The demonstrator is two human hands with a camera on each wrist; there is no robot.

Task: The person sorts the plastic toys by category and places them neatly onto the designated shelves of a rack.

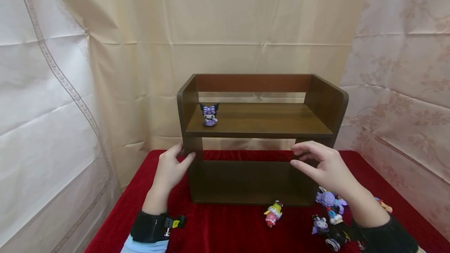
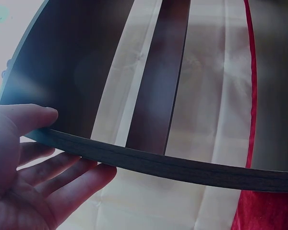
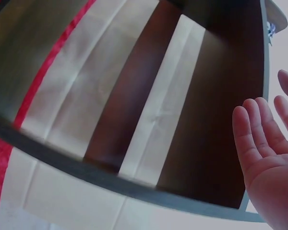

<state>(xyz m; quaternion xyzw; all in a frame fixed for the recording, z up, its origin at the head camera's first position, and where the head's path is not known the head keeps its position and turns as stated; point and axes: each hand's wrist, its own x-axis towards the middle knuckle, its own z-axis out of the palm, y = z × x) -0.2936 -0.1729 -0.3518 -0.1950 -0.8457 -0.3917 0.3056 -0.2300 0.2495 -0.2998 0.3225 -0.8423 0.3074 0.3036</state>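
A dark brown two-tier wooden shelf (image 1: pixel 260 118) stands upright on a red cloth. My left hand (image 1: pixel 172 168) is at the shelf's left side panel (image 2: pixel 192 170), the thumb on the inner side and the fingers along the outer side, loosely pinching its front edge. My right hand (image 1: pixel 325 167) is held in front of the right side panel, its fingers relaxed and slightly bent, with nothing in them. In the right wrist view, the right hand (image 3: pixel 271 148) appears apart from the wood. A small black-and-purple figurine (image 1: pixel 209 115) stands at the left of the upper board.
A yellow-and-pink figurine (image 1: pixel 273 214) lies on the red cloth (image 1: pixel 225 229) before the shelf. Several more figurines (image 1: pixel 327 198) lie at the right front, partly hidden by my right forearm. Beige curtains (image 1: pixel 253 22) hang behind, with pale ones on both sides.
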